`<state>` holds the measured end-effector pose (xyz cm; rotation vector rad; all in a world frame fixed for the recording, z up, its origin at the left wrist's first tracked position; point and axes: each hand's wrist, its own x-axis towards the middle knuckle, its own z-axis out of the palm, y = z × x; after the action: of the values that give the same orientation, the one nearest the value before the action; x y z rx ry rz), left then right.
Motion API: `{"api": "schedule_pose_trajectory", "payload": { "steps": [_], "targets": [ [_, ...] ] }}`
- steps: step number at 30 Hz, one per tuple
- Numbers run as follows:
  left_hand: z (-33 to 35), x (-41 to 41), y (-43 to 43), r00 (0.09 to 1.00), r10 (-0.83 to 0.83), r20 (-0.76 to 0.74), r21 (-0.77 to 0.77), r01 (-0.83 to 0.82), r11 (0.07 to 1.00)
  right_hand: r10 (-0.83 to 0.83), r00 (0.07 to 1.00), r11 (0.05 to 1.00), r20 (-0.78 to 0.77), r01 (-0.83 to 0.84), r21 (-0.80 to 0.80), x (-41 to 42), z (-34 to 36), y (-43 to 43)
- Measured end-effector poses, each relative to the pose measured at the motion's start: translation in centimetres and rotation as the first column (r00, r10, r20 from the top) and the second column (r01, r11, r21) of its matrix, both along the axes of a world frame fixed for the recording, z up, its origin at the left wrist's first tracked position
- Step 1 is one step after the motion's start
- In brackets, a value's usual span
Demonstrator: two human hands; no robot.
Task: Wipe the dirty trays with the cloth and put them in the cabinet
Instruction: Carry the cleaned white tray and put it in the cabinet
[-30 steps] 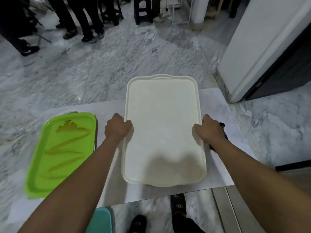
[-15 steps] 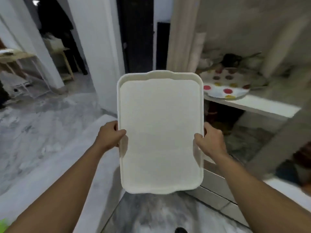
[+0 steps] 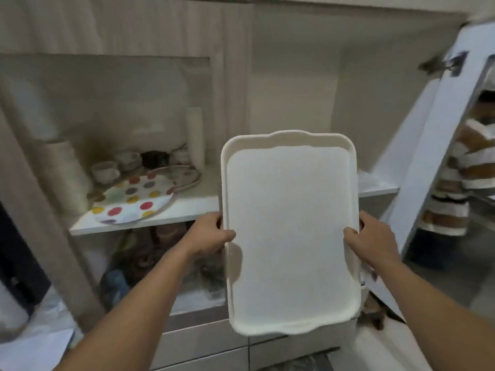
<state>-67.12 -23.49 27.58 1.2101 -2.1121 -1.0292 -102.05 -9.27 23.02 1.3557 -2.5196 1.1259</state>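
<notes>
Tray (image 3: 290, 231) hides much of shelf (image 3: 187, 208); cups (image 3: 105, 171) blurred.

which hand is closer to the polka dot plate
Left. The left hand grips the left edge of the white tray, just right of the polka-dot plate; the right hand grips the opposite edge, farther away.

One tray (image 3: 289, 231), two dotted plates (image 3: 134, 199), perhaps three cups (image 3: 105, 171).

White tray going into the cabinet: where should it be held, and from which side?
Grip the white tray by its long raised rims at mid-length, one hand from each side, as the left hand and right hand do. Flat and broad, it likely stays level so, far end free.
</notes>
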Motion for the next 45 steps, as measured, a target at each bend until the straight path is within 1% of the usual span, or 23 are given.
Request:
{"api": "schedule_pose_trajectory", "payload": {
  "steps": [2,4,5,8,11,15,17,19,20,23,24,25,27,30,32,33,36,37,41,43,45],
  "targets": [
    [1.0,-5.3,-0.7,0.999,-0.049,-0.020,0.009,0.049,0.999,-0.042,0.999,0.999,-0.030,0.042,0.004,-4.7,1.5,0.8],
    [2.1,-10.4,-1.9,0.998,-0.059,-0.006,-0.016,0.059,0.998,-0.076,0.996,0.997,-0.052,0.075,-0.023,-9.4,3.2,0.4],
    [2.7,-12.7,-2.6,0.999,-0.045,-0.011,-0.024,0.045,0.999,-0.096,0.994,0.995,-0.060,0.094,-0.046,-11.6,4.1,-0.1],
    [4.7,-20.3,-5.4,0.994,0.022,-0.108,0.001,-0.022,1.000,-0.108,0.993,0.991,-0.047,0.104,-0.090,-18.7,7.3,-3.2],
    [6.2,-25.8,-8.6,0.981,0.136,-0.142,0.007,-0.137,0.991,-0.072,0.995,0.993,0.064,0.078,-0.094,-23.9,9.9,-7.1],
    [7.6,-30.2,-12.4,0.928,0.305,-0.212,0.014,-0.309,0.951,0.013,0.970,0.993,0.243,0.015,-0.113,-27.9,12.4,-12.5],
    [8.0,-32.0,-14.4,0.906,0.363,-0.216,0.030,-0.366,0.930,0.048,0.953,0.998,0.300,-0.031,-0.063,-29.4,13.2,-15.7],
    [8.0,-33.3,-16.4,0.898,0.396,-0.190,0.048,-0.395,0.918,0.019,0.929,0.998,0.371,-0.038,0.044,-30.6,13.3,-18.8],
    [7.8,-33.9,-17.6,0.893,0.415,-0.175,0.051,-0.413,0.909,-0.003,0.918,0.998,0.396,-0.025,0.064,-31.0,13.4,-20.4],
    [6.7,-35.7,-20.2,0.876,0.452,-0.165,0.152,-0.431,0.890,-0.006,0.920,0.989,0.392,-0.052,0.139,-32.4,12.4,-23.8],
    [6.2,-36.4,-21.3,0.870,0.464,-0.165,0.195,-0.432,0.880,0.002,0.937,0.984,0.351,-0.065,0.169,-33.3,11.4,-25.3],
    [5.7,-36.9,-22.2,0.870,0.468,-0.154,0.224,-0.431,0.874,0.009,0.945,0.984,0.327,-0.067,0.166,-33.9,10.5,-26.5],
    [4.8,-37.8,-24.1,0.881,0.453,-0.139,0.252,-0.411,0.876,0.024,0.926,0.990,0.376,-0.074,0.118,-35.2,9.1,-29.0],
    [4.2,-38.9,-26.6,0.880,0.460,-0.115,0.262,-0.420,0.869,0.008,0.922,0.978,0.388,-0.088,0.189,-36.3,8.1,-32.3],
    [3.8,-39.7,-27.8,0.875,0.478,-0.081,0.271,-0.442,0.855,0.011,0.927,0.977,0.375,-0.090,0.193,-36.6,7.4,-33.6],
    [3.6,-40.0,-28.1,0.876,0.478,-0.067,0.272,-0.444,0.853,0.006,0.930,0.976,0.367,-0.084,0.199,-36.7,7.4,-34.0],
    [2.8,-40.7,-28.8,0.870,0.492,-0.019,0.266,-0.470,0.842,0.001,0.937,0.946,0.348,-0.114,0.304,-36.8,6.9,-35.0],
    [2.6,-40.7,-28.8,0.870,0.493,-0.010,0.264,-0.473,0.841,0.011,0.942,0.940,0.337,-0.124,0.317,-36.9,6.5,-35.2],
    [1.7,-41.1,-29.1,0.855,0.519,-0.018,0.238,-0.500,0.833,0.077,0.941,0.941,0.330,-0.177,0.287,-37.6,5.3,-35.6],
    [1.6,-40.9,-28.6,0.857,0.514,-0.020,0.192,-0.502,0.844,0.109,0.954,0.927,0.278,-0.199,0.318,-37.5,5.2,-35.3],
    [1.7,-40.9,-27.6,0.863,0.504,-0.035,0.107,-0.498,0.861,0.167,0.973,0.897,0.156,-0.216,0.386,-36.9,5.5,-34.6]
  ]
}}
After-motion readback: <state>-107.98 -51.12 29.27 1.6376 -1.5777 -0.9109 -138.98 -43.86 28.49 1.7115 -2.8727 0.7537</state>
